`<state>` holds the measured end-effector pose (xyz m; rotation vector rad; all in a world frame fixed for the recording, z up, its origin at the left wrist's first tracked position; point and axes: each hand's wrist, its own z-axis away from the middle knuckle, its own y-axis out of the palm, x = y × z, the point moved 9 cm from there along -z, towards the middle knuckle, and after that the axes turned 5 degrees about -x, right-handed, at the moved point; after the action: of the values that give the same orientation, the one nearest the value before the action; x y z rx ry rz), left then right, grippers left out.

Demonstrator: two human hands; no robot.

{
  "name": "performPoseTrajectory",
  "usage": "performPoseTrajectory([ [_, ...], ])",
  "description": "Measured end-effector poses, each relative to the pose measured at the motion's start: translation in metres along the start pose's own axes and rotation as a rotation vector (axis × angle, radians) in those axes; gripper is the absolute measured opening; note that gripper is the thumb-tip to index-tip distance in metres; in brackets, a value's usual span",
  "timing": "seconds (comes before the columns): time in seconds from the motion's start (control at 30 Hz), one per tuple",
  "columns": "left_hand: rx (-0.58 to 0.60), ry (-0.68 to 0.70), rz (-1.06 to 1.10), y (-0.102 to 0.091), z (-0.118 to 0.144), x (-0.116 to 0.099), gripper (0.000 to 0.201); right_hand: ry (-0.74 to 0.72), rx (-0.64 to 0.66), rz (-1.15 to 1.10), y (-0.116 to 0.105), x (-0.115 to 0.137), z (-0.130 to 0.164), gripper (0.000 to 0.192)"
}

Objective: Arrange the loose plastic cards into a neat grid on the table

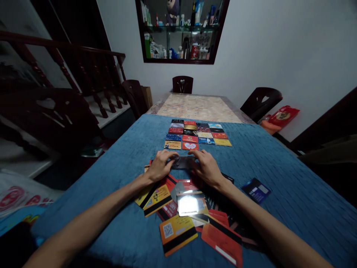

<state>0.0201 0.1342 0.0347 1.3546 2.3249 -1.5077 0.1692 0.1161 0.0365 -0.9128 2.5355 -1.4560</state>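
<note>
Holding a dark card between both hands above the loose pile

A dark card [182, 162] is pinched at its two short ends, the left hand [160, 165] at 9 o'clock of it and the right hand [206, 168] at 3 o'clock, fingers curled onto its edges so that the face is kept flat and readable. It is held just above the blue cloth [292, 193] that covers the table, between the two groups of cards.

At 12 o'clock from the hands, a grid of cards [196, 136] is laid in tidy rows, edges touching or nearly so, which suggests an ordered layout kept apart from what is unsorted. At 6 o'clock, under and between the forearms, a loose pile of cards [189, 212] is spread and overlapped, some showing magnetic stripes, one pale card catching glare. A single blue card [256, 190] is set aside at 4 o'clock, well apart from the pile.

Beyond the cloth the bare table top [198, 108] is seen, with dark chairs [182, 84] around it and a wall shelf [181, 29] of bottles at 12 o'clock
</note>
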Motion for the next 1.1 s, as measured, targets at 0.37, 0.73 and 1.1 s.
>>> performPoseTrajectory([
  [0.37,-0.124,-0.067,0.042,-0.012,-0.008,0.007,0.022,-0.141,-0.011,0.290,-0.009,0.018,-0.001,0.041],
  [0.73,-0.087,0.002,0.077,-0.004,-0.042,-0.016,0.031,-0.153,-0.042,0.321,-0.037,-0.010,-0.012,0.046],
  [1.1,0.121,0.274,-0.240,0.045,-0.084,-0.056,0.050,-0.199,-0.038,0.394,-0.058,-0.072,-0.019,0.047],
])
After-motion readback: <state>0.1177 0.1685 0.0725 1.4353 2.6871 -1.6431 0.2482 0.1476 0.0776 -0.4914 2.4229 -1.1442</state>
